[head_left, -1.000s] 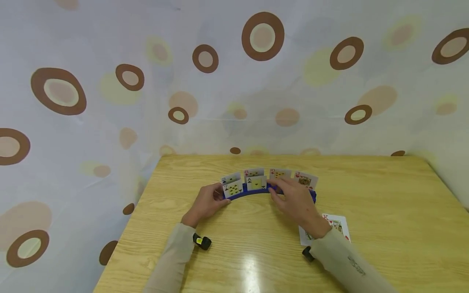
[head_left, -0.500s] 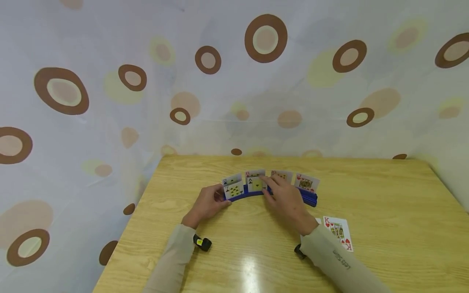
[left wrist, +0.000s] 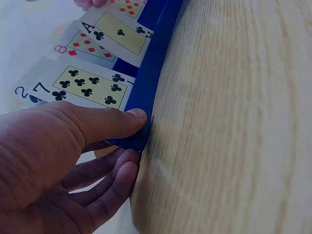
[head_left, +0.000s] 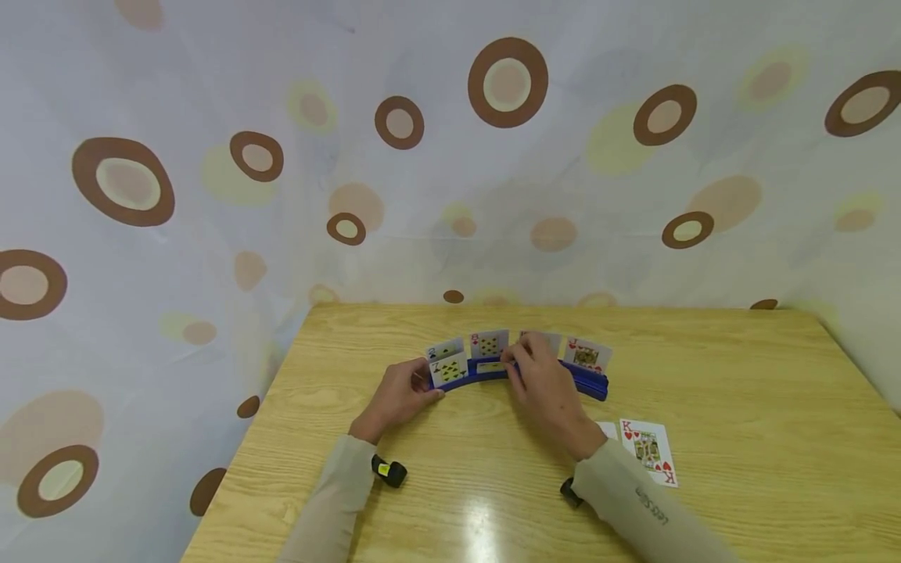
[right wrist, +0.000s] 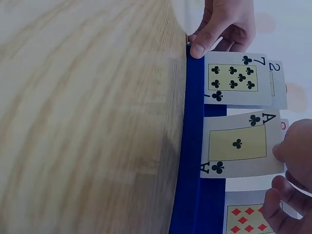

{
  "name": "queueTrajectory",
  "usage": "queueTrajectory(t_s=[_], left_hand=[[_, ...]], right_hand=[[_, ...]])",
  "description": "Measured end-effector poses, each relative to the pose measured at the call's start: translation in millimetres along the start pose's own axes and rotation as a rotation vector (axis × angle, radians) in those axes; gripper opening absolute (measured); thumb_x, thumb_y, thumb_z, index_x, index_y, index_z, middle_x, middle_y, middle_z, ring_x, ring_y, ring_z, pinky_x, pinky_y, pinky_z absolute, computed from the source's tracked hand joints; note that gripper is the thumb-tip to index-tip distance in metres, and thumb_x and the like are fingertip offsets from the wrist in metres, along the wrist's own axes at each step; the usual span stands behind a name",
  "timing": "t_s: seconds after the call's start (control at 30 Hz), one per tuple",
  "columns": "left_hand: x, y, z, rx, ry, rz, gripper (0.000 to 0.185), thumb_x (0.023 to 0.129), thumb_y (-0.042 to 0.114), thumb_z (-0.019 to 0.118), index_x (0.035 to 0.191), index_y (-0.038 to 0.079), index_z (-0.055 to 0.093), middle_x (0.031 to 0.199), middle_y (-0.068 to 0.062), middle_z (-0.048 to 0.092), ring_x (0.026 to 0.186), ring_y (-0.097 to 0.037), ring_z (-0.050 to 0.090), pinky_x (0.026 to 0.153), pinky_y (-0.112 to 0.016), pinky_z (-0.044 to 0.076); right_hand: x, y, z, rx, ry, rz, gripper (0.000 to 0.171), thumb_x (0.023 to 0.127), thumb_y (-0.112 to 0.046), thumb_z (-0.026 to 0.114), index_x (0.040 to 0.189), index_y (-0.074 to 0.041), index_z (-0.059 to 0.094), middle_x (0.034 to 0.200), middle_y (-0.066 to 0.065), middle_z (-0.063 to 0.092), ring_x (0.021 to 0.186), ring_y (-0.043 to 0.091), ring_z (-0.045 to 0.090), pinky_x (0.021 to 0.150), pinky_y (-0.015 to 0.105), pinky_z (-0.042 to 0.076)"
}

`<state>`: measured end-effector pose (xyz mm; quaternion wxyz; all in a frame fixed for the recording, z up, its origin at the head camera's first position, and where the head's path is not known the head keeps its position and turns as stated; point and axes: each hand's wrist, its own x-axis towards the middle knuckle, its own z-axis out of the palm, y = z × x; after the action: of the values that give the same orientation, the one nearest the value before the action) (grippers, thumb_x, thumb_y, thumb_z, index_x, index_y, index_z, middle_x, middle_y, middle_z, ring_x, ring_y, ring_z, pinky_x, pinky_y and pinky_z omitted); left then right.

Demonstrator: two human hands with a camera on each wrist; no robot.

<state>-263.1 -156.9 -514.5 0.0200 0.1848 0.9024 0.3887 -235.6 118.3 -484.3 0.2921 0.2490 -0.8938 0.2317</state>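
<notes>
A curved blue card holder stands on the table with playing cards upright in it. My left hand grips its left end, thumb along the front and fingers behind. My right hand pinches the ace of clubs by its upper edge; in the head view that card leans back and looks foreshortened. Left of it, the seven of clubs stands before a two. Behind the ace is the eight of diamonds. A red jack stands at the right; my right hand partly covers the card beside it.
On the wooden table a king of hearts lies face up at the right. Another card shows partly from under my right sleeve. A patterned cloth wall rises behind the table.
My right hand has moved left along the holder to the ace of clubs and tilted it, so more of the eight shows. My left hand keeps its place.
</notes>
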Motion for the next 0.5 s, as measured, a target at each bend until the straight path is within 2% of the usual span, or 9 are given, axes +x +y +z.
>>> queueTrajectory(t_s=[0.23,0.37,0.5], left_hand=[[-0.4,0.3,1.3,0.0,0.002,0.008,0.025,0.086,0.017,0.08,0.104,0.009,0.065,0.092,0.001,0.065,0.078,-0.009,0.061,0.072,-0.028,0.053],[-1.2,0.9,1.5,-0.001,-0.001,0.004,0.024,0.086,0.016,0.08,0.104,0.01,0.065,0.093,0.001,0.066,0.078,-0.009,0.061,0.072,-0.028,0.053],[-1.3,3.0,0.4,0.001,0.004,0.008,0.024,0.085,0.016,0.08,0.103,0.009,0.065,0.092,0.0,0.066,0.078,-0.01,0.061,0.071,-0.028,0.053]], right_hand=[[-8.1,-1.1,-13.8,0.126,0.016,0.07,0.007,0.098,-0.01,0.062,0.105,-0.011,0.06,0.105,0.001,0.056,0.073,0.01,0.056,0.058,0.029,0.048],[-16.3,-1.4,-31.0,0.194,0.002,0.124,0.01,0.098,-0.009,0.061,0.109,-0.011,0.061,0.102,-0.003,0.057,0.078,0.008,0.056,0.061,0.028,0.048],[-24.9,2.5,-52.2,0.225,0.033,0.128,0.012,0.095,-0.005,0.065,0.107,-0.009,0.066,0.097,-0.004,0.057,0.074,0.005,0.053,0.059,0.022,0.046]])
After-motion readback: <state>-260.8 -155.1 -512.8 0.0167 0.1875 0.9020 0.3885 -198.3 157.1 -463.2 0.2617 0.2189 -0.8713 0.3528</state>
